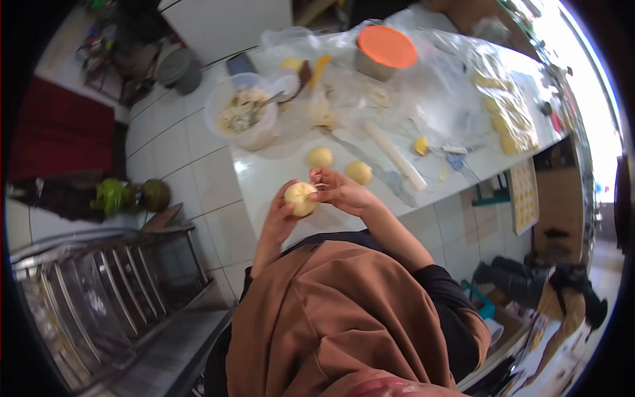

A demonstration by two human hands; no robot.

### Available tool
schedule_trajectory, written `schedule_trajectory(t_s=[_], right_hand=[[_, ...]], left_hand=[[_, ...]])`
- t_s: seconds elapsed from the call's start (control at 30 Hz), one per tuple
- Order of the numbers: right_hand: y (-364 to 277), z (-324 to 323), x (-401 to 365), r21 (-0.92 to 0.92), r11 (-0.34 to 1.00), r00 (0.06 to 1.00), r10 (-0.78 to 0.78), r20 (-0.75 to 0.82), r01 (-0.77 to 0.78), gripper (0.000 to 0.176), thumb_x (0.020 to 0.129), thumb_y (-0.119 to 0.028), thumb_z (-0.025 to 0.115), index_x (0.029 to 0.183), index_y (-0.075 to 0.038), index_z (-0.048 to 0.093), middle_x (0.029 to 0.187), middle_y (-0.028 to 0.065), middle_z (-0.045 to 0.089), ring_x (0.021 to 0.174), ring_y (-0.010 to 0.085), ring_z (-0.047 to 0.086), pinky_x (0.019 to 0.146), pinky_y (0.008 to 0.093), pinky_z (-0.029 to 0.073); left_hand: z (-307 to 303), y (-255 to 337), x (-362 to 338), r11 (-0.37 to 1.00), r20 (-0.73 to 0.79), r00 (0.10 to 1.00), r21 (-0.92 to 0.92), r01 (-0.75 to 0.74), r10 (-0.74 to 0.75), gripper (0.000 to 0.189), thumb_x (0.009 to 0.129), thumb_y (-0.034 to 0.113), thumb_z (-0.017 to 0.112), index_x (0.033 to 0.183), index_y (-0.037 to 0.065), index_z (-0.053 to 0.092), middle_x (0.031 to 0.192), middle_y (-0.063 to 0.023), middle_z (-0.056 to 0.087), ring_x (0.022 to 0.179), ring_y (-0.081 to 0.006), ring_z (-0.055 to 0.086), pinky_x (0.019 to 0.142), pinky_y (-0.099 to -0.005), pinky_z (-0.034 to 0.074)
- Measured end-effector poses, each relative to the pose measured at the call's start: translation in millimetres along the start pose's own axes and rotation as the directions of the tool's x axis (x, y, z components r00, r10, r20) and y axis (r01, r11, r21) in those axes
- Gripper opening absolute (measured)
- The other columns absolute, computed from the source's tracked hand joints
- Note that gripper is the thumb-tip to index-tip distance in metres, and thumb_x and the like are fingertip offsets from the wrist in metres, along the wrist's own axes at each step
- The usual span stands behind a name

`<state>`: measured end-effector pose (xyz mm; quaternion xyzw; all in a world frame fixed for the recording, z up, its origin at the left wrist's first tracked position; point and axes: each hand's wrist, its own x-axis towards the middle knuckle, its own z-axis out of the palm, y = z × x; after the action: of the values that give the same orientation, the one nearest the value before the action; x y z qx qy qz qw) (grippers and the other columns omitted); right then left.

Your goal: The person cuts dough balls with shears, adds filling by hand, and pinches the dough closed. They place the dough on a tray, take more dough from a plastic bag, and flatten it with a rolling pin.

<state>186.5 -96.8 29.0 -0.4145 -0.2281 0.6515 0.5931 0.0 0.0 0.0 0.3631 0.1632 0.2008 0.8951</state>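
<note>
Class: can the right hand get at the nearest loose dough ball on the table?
Probably yes: the loose dough ball lies just beyond the right hand, nothing between, though it pinches the held dough ball.

No text, label, brand or number is legible here. Pale rectangular dotted sheet: too blurred to read.

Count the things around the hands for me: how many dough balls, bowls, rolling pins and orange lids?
Dough balls: 3, one between the left hand and right hand, two on the table
Bowls: 1
Rolling pins: 1
Orange lids: 1
Total: 6
</note>
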Motion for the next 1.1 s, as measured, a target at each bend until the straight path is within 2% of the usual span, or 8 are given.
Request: schedule_trajectory(t_s=[0.07,0.17,0.27,0.33,0.4,0.7,1.0,1.1], right_hand=[[-13,-3,-6,0.014,0.996,0.995,-0.093,0.044,0.093,0.033,0.076,-0.007,0.058,0.106,-0.009,0.045,0.095,-0.0019,0.046,0.087,0.0094,0.047,0.074,0.0233,0.037],[-68,-90,-63,-0.355,0.885,0.811,-0.434,-0.392,0.301,0.024,0.077,-0.003,0.054,0.1,-0.004,0.05,0.084,0.0024,0.054,0.081,0.0107,0.051,0.073,0.0239,0.04],[-88,-171,-110,-0.598,0.742,0.123,-0.591,-0.797,-0.304,0.033,0.072,-0.019,0.066,0.098,-0.004,0.053,0.083,0.008,0.058,0.083,0.0167,0.055,0.074,0.031,0.043],[-65,-241,-139,-0.52,0.613,-0.036,-0.666,-0.745,-0.595,0.05,0.066,-0.031,0.071,0.103,-0.006,0.05,0.097,0.0125,0.054,0.095,0.0247,0.051,0.08,0.0382,0.041],[-52,-254,-141,-0.385,0.613,-0.091,-0.601,-0.794,-0.69,0.06,0.061,-0.038,0.073,0.106,-0.007,0.047,0.103,0.0152,0.049,0.1,0.0304,0.046,0.083,0.0417,0.039],[-41,-268,-137,-0.322,0.509,-0.063,-0.602,-0.796,-0.798,0.058,0.056,-0.044,0.073,0.099,-0.015,0.046,0.104,0.0173,0.045,0.101,0.0355,0.042,0.083,0.0425,0.038],[-38,-280,-135,-0.313,0.433,-0.069,-0.67,-0.739,-0.845,0.049,0.063,-0.042,0.068,0.103,-0.022,0.046,0.103,0.0198,0.045,0.1,0.0355,0.042,0.078,0.0459,0.04],[-31,-288,-135,-0.27,0.412,-0.105,-0.691,-0.716,-0.87,0.039,0.064,-0.039,0.067,0.097,-0.024,0.051,0.103,0.0199,0.045,0.099,0.0359,0.043,0.079,0.0455,0.04]], left_hand=[[-8,10,4,0.967,-0.003,0.999,0.254,-0.033,0.035,0.05,0.07,0.01,0.068,0.116,0.006,0.047,0.108,-0.0082,0.054,0.096,-0.0171,0.053,0.08,-0.0306,0.046],[13,3,15,0.649,-0.18,0.97,0.76,0.031,0.165,0.043,0.068,0.006,0.067,0.109,0.006,0.053,0.103,-0.0071,0.055,0.093,-0.0157,0.053,0.078,-0.0309,0.047],[10,-10,20,0.318,-0.127,0.952,0.947,0.033,0.277,0.045,0.063,0.006,0.068,0.106,0.009,0.056,0.102,-0.0089,0.054,0.094,-0.0215,0.052,0.077,-0.0343,0.046],[10,-17,19,0.062,-0.045,0.949,0.998,0.027,0.312,0.045,0.062,0.009,0.069,0.105,0.01,0.056,0.104,-0.0088,0.052,0.097,-0.0244,0.049,0.08,-0.0365,0.043],[18,-22,21,-0.233,0.07,0.945,0.972,0.006,0.319,0.045,0.061,0.013,0.069,0.104,0.01,0.056,0.107,-0.0082,0.05,0.101,-0.0269,0.046,0.085,-0.0382,0.039],[-12,-63,34,-0.066,0.163,0.888,0.987,-0.149,0.43,0.034,0.064,0.011,0.067,0.097,0.01,0.059,0.109,-0.0071,0.05,0.102,-0.0268,0.045,0.087,-0.0368,0.037],[8,-49,34,-0.138,0.199,0.802,0.98,-0.145,0.563,0.039,0.062,0.017,0.068,0.099,0.012,0.057,0.104,-0.0055,0.052,0.102,-0.0259,0.046,0.089,-0.0377,0.035],[-12,-58,33,-0.178,0.202,0.883,0.974,-0.137,0.424,0.043,0.062,0.024,0.07,0.101,0.012,0.056,0.108,-0.0046,0.05,0.106,-0.027,0.044,0.089,-0.0376,0.035]])
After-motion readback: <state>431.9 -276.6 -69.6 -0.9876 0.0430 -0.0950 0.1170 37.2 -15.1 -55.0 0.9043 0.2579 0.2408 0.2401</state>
